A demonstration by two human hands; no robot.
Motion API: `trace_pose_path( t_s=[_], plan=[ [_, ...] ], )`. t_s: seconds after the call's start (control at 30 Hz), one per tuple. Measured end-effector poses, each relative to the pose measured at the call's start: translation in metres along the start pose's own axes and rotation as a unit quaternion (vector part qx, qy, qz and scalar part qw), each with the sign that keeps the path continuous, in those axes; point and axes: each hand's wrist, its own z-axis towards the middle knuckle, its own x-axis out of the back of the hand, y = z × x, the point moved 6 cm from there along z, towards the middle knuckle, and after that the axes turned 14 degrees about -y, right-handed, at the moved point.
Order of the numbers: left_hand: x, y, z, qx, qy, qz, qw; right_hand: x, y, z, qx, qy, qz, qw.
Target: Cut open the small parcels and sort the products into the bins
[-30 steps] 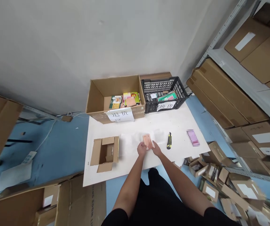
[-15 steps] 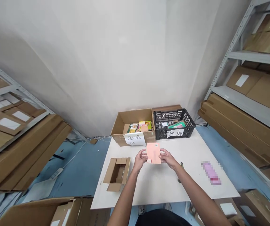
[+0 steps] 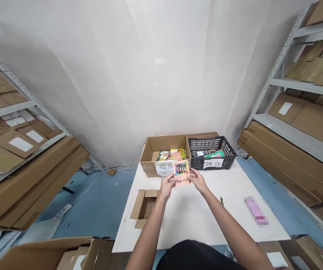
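Observation:
Over the table I hold a thin pink book (image 3: pixel 181 179) upright, its side with a colourful framed picture and printed lettering facing me. My left hand (image 3: pixel 167 186) grips its left edge, and my right hand (image 3: pixel 198 181) pinches the right edge. Behind it stands a cardboard box (image 3: pixel 147 169) with a handwritten white sheet on its front; several small printed packages (image 3: pixel 178 153) lie inside. A black plastic crate (image 3: pixel 229 162), also bearing a written label, sits beside that box and contains a green item (image 3: pixel 215 154) among others.
An opened small carton (image 3: pixel 138 204) rests at the table's left. A dark cutter-like tool (image 3: pixel 221 201) lies partly behind my right forearm, with a blurred purple object (image 3: pixel 255 210) farther right. Loaded shelves (image 3: pixel 305 85) flank the white table (image 3: pixel 195 225); a large carton (image 3: pixel 46 245) is at lower left.
The pink book has been turned from its barcode side to its picture side, with both hands still on it. It is slightly higher in view, and the camera view has shifted.

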Motion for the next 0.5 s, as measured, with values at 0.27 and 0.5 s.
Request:
trace_pose_path(
  t_s=[0.27, 0.5],
  plan=[
    [0.023, 0.023, -0.007, -0.079, 0.033, 0.170, 0.982, -0.054, -0.021, -0.007, 0.035, -0.060, 0.062, 0.996],
    [0.042, 0.015, 0.005, -0.027, -0.017, 0.033, 0.999, -0.059, -0.016, 0.005, 0.034, 0.036, 0.012, 0.999]
  ],
)
